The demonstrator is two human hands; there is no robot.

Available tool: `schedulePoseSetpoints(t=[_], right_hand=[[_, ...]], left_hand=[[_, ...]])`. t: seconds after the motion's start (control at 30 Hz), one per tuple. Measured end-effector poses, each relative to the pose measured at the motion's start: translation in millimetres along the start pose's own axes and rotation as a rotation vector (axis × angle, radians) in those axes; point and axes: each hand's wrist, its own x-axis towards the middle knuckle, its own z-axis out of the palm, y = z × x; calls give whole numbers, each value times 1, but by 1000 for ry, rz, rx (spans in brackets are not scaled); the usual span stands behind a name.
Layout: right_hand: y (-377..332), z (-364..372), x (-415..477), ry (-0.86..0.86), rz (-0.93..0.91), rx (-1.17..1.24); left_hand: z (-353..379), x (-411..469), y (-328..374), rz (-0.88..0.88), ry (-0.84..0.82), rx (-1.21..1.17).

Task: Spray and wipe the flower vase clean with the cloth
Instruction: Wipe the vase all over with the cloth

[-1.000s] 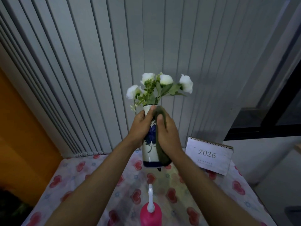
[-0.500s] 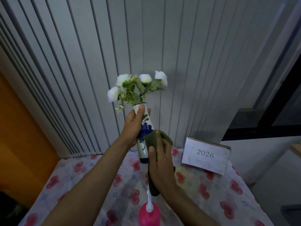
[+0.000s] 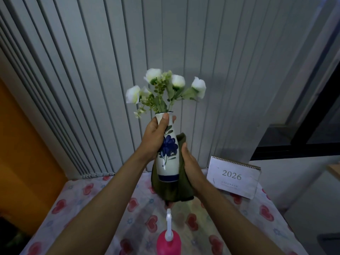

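Observation:
A white flower vase (image 3: 168,162) with a blue painted flower holds white artificial flowers (image 3: 165,89). I hold it upright in the air above the table. My left hand (image 3: 156,138) grips its neck, thumb near the rim. My right hand (image 3: 191,166) presses a dark green cloth (image 3: 173,190) against the vase's right side and bottom; the cloth wraps under and behind the base. A pink spray bottle (image 3: 168,240) with a white nozzle stands on the table below, near the bottom edge of the view.
The table carries a heart-patterned cover (image 3: 92,208). A 2026 desk calendar (image 3: 233,177) stands at the back right. Grey vertical blinds (image 3: 110,70) hang behind, an orange wall (image 3: 22,153) is at the left, a dark window frame (image 3: 303,135) at the right.
The vase has shifted right and come back upright. My right hand with the cloth moved from the front of the vase to its right side and under its base.

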Motion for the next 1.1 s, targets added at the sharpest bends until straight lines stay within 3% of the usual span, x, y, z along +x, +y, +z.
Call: schedulePoseSetpoints(t=[0.07, 0.27, 0.4, 0.6, 0.9, 1.03, 1.1], right_hand=[[10, -2, -12, 22, 41, 92], [19, 4, -32, 210, -159, 129], [35, 5, -34, 394, -408, -267], [22, 0, -27, 369, -630, -669], [-46, -10, 11, 175, -391, -408], [-19, -4, -10, 184, -368, -387], [13, 3, -32, 234, -429, -499]], left_hand=[[0, 2, 3, 18, -3, -18], [2, 0, -2, 76, 26, 149], [9, 1, 3, 56, 44, 161], [17, -9, 0, 20, 49, 9], [16, -18, -7, -8, 7, -68], [15, -12, -6, -8, 49, -111], [10, -7, -6, -25, 53, -140]])
